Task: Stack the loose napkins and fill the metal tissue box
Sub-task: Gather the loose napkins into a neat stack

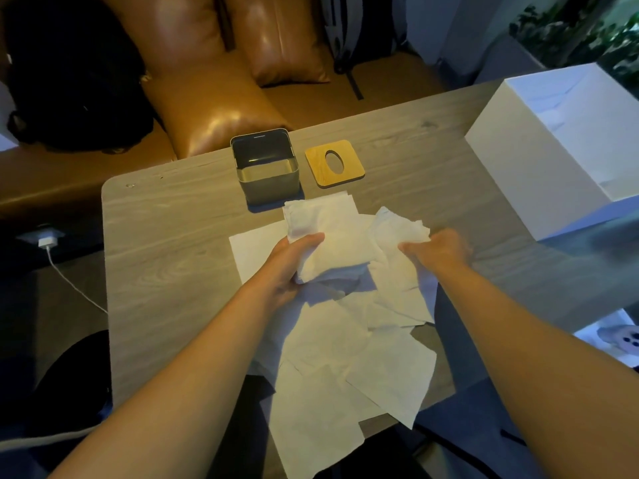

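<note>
Napkins [328,236]: partial stack clamped in your left hand [294,261], table [166,236] centre, loose sheets toward 6 o'clock.
Square the edges before adding; your right hand [439,250] pinches another sheet. Metal tissue box [266,167] at 12 o'clock looks empty; wooden lid [334,163] off, just beside it at 1.

Single head-worn wide-angle view; looks forward and down, close over table [166,216]; sofa [214,98] beyond
</note>
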